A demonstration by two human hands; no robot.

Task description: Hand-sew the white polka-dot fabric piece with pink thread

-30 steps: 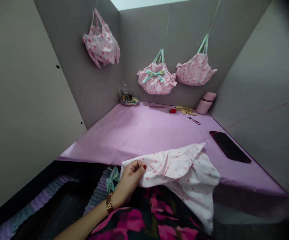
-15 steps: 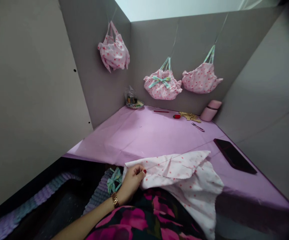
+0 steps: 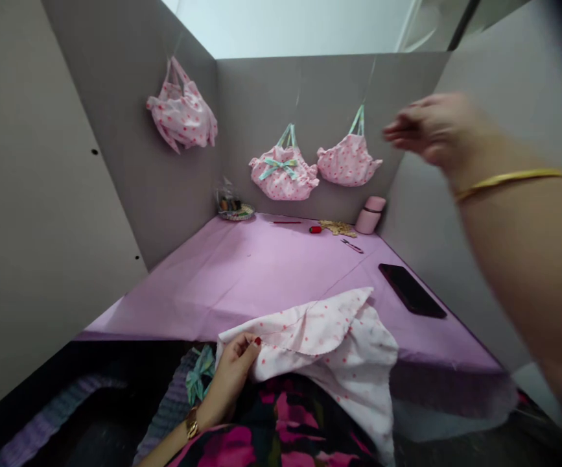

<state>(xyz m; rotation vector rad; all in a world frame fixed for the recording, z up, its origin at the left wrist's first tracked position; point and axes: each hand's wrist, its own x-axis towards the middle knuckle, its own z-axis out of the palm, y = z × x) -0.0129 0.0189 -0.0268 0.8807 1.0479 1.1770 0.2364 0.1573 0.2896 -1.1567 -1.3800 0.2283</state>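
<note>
White cloth (image 3: 310,334) with pinkish-red dots at lower centre; plain lilac tabletop (image 3: 261,272) mid-frame; 3 pink pouches (image 3: 288,188), red-dotted, across the upper half, 2 with mint-green straps (image 3: 362,122); magenta-and-black patterned clothing (image 3: 293,418) at bottom centre.

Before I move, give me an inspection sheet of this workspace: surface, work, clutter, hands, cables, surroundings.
Surface: table under a lilac cover, lightly creased.
Job's things: dotted white cloth lying over the near edge, its right part hanging down.
Clutter: dark phone near the right edge; snips, red spool, beige heap, thin red stick and pink flask toward the back; round basket in the back left corner.
Left hand: pinching the cloth's left end.
Right hand: raised well away from the cloth, blurred; cannot tell whether it holds anything.
Cables: nothing seen.
Surroundings: grey panels; three pink dotted pieces hanging before them.
</note>
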